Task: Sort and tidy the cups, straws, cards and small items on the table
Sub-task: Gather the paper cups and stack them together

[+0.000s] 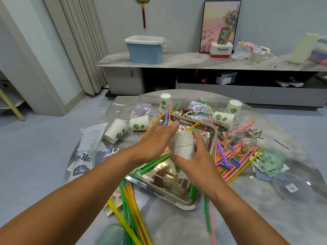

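The job looks only partly done. Some cups are already stacked into one pile (182, 145), held over the metal tray (169, 190) in the middle of the table (177, 225). The right hand (196, 161) wraps its fingers and thumb around the pile, and the left hand (155, 140) rests against its side with fingers mostly straight. Loose cups are left: two lying at 10 o'clock (128, 127), one at 12 (165, 101), two at 2 (228, 114). Straws (235, 161), cards and bits lie everywhere.
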A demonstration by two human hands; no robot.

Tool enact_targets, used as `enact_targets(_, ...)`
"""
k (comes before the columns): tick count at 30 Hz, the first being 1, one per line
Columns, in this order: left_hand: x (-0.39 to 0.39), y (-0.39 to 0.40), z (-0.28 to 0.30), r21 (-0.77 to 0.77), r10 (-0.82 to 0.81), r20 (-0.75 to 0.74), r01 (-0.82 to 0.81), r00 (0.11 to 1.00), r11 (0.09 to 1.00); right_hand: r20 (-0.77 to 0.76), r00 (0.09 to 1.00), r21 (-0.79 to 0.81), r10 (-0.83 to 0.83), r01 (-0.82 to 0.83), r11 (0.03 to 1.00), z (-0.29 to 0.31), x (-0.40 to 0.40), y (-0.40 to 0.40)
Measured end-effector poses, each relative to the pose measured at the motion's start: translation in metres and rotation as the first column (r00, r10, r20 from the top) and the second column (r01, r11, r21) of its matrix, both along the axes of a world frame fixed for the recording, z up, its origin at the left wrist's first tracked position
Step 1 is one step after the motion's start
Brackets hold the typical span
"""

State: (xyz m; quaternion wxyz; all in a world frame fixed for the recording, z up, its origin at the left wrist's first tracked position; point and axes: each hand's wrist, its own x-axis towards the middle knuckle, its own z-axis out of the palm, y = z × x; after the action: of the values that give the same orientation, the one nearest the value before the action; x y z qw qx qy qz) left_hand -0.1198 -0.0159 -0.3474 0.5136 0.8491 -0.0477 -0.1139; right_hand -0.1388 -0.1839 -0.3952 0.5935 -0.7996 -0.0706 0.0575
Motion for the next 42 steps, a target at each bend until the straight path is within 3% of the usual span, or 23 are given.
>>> enact_targets(2,0.014,0.012,-0.008,0.037,0.197,0.149,-0.205,0.969,0.978,0.005,1.000,0.040,-0.026,0.026,0.999,-0.001,0.001,-0.002)
enact_targets(5,0.042,0.052,-0.023,0.308,0.459,0.335,-0.556,0.823,0.772,-0.016,0.999,0.071,-0.039,0.040,0.997,0.001,0.001,-0.004)
enact_targets(7,0.057,0.081,-0.036,0.537,0.468,0.301,-0.554,0.831,0.637,-0.027,0.999,0.065,-0.032,0.034,0.997,0.000,0.002,-0.005)
enact_targets(9,0.065,0.102,-0.046,0.661,0.488,0.233,-0.505,0.841,0.555,-0.040,0.999,0.075,-0.017,0.020,0.997,0.001,0.001,-0.004)
enact_targets(16,0.082,0.116,-0.064,0.720,0.513,0.174,-0.464,0.841,0.516,-0.054,0.998,0.067,-0.013,0.017,0.998,-0.003,0.004,-0.003)
enact_targets(23,0.079,0.108,-0.066,0.666,0.533,0.132,-0.473,0.836,0.577,-0.048,0.999,0.041,-0.024,0.026,0.999,-0.004,0.003,-0.002)
enact_targets(25,0.077,0.105,-0.060,0.614,0.544,0.133,-0.499,0.829,0.611,-0.048,0.998,0.052,-0.029,0.032,0.998,-0.005,0.003,-0.002)
enact_targets(28,0.073,0.096,-0.046,0.393,0.578,0.140,-0.581,0.804,0.713,-0.053,0.998,0.034,-0.026,0.028,0.999,-0.005,0.004,-0.004)
enact_targets(30,0.066,0.085,-0.036,0.192,0.568,0.100,-0.576,0.817,0.794,-0.062,0.998,-0.024,0.004,-0.006,1.000,-0.005,0.004,-0.004)
enact_targets(32,0.056,0.070,-0.027,-0.086,0.508,-0.030,-0.509,0.861,0.857,-0.075,0.996,-0.101,0.047,-0.054,0.993,-0.005,0.002,-0.004)
enact_targets(35,0.043,0.042,-0.018,-0.437,0.388,-0.230,-0.451,0.893,0.778,-0.073,0.993,-0.183,0.096,-0.108,0.977,-0.006,-0.002,0.000)
enact_targets(38,0.031,0.016,-0.017,-0.470,0.317,-0.306,-0.432,0.898,0.770,-0.068,0.992,-0.191,0.105,-0.116,0.975,-0.006,-0.005,0.003)
enact_targets(42,0.025,0.000,-0.024,-0.355,0.328,-0.425,-0.488,0.844,0.797,-0.087,0.995,-0.189,0.048,-0.064,0.980,-0.004,-0.003,0.002)
